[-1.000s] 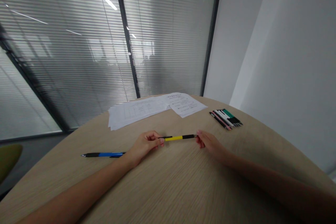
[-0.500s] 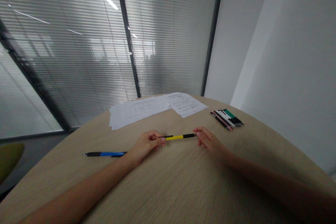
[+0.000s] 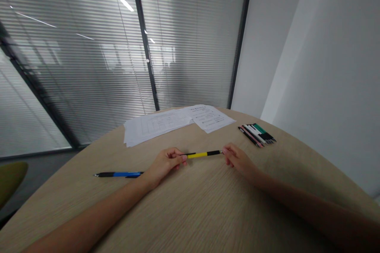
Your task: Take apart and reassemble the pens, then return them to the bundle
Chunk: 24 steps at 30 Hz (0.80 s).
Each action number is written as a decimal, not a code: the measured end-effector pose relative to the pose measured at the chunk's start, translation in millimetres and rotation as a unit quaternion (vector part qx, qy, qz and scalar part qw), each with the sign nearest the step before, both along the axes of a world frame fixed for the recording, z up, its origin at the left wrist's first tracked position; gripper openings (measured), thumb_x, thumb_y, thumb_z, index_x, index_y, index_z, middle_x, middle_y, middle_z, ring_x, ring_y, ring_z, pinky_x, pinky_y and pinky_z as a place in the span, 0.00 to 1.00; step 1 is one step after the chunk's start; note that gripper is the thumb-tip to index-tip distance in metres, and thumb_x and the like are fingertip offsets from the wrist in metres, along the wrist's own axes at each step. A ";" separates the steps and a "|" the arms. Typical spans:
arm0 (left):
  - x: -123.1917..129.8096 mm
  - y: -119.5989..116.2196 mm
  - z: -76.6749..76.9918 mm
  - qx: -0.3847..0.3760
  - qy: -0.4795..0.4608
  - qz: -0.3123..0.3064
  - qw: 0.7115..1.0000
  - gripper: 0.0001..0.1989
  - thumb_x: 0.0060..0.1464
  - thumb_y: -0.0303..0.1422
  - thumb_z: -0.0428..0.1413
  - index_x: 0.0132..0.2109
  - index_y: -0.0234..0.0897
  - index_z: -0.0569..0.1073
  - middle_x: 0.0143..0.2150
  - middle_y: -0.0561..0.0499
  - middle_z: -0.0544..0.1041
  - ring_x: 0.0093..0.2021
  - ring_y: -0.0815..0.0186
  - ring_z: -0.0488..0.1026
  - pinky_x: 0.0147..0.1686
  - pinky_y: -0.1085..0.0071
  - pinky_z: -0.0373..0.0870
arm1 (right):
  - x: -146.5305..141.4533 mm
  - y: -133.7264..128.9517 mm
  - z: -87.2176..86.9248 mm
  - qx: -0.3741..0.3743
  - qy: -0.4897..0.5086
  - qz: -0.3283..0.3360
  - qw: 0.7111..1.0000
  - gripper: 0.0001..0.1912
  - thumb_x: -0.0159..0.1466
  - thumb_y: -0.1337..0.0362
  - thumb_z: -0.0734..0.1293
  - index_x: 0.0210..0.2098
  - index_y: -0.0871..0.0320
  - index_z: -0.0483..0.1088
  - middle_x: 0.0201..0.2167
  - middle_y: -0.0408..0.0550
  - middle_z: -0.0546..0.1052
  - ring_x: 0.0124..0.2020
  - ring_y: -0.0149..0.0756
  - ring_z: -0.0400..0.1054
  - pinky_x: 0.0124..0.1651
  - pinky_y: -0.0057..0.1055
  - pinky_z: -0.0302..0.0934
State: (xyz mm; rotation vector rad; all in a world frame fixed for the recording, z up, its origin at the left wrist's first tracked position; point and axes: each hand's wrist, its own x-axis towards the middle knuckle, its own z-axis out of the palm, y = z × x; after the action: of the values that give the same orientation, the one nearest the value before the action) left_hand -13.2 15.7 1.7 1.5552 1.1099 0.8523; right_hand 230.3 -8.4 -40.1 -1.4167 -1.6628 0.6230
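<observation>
A yellow and black pen (image 3: 201, 155) is held nearly level just above the table, between my two hands. My left hand (image 3: 168, 163) is closed on its clip end, with the thumb and fingers pinching the barrel. At the other end, the fingertips of my right hand (image 3: 236, 159) are pinched together at the small silver tip, past the black grip. Whether the tip is still joined to the grip, I cannot tell. A blue and black pen (image 3: 120, 174) lies on the table beside my left wrist, its right end hidden behind the wrist.
Printed paper sheets (image 3: 160, 124) lie overlapping at the far side of the round wooden table (image 3: 190, 205). Several pens (image 3: 257, 134) in black, pink, white and green lie side by side at the right. A green chair (image 3: 12, 180) stands off the left edge.
My right hand has shifted slightly to the right, and more of the pen's silver tip shows beside the black grip. My left hand and the other things have stayed put.
</observation>
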 end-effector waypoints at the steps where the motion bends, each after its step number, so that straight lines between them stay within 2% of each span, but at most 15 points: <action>1: 0.0 -0.1 0.1 -0.001 0.002 0.002 1.000 0.12 0.36 0.39 0.58 0.24 0.34 0.68 0.21 0.55 0.71 0.19 0.74 0.59 0.21 0.77 0.55 | 0.0 0.0 -0.1 0.000 0.005 -0.003 1.000 0.10 0.60 0.59 0.54 0.27 0.57 0.59 0.18 0.39 0.63 0.19 0.28 0.58 0.24 0.26 0.53; 12: -4.0 5.7 -6.3 0.002 -0.010 -0.013 1.000 0.13 0.39 0.40 0.57 0.25 0.33 0.68 0.22 0.54 0.72 0.19 0.75 0.59 0.21 0.78 0.55 | 0.3 2.1 -3.4 0.011 0.041 -0.019 0.999 0.09 0.59 0.58 0.54 0.33 0.57 0.59 0.18 0.38 0.63 0.17 0.28 0.59 0.20 0.24 0.54; 16: -3.3 5.0 -3.7 -0.003 -0.032 0.002 0.999 0.13 0.38 0.40 0.57 0.25 0.34 0.67 0.20 0.55 0.70 0.18 0.75 0.59 0.19 0.78 0.53 | 4.3 4.2 -1.1 0.038 0.019 -0.058 0.997 0.10 0.60 0.58 0.52 0.34 0.57 0.58 0.17 0.38 0.62 0.17 0.29 0.58 0.21 0.26 0.54; 21: -3.0 3.5 -0.3 0.007 -0.052 0.035 0.998 0.14 0.38 0.41 0.57 0.25 0.33 0.66 0.20 0.55 0.69 0.18 0.74 0.59 0.19 0.77 0.55 | 18.1 11.2 2.5 0.074 -0.029 -0.097 0.992 0.09 0.59 0.58 0.54 0.34 0.56 0.58 0.21 0.40 0.63 0.21 0.31 0.60 0.27 0.29 0.55; 24: -3.8 5.0 -1.7 0.008 -0.067 0.039 0.997 0.14 0.38 0.40 0.57 0.25 0.33 0.66 0.20 0.55 0.69 0.18 0.74 0.59 0.19 0.77 0.55 | 24.4 15.6 -0.2 0.077 -0.057 -0.104 0.990 0.10 0.60 0.58 0.52 0.34 0.56 0.58 0.20 0.40 0.63 0.20 0.31 0.60 0.25 0.29 0.55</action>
State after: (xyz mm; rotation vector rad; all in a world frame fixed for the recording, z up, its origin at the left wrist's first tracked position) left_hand -17.0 20.7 0.0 1.4524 1.0746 1.0054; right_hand 254.6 7.1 -40.4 -1.5105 -1.5876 0.2941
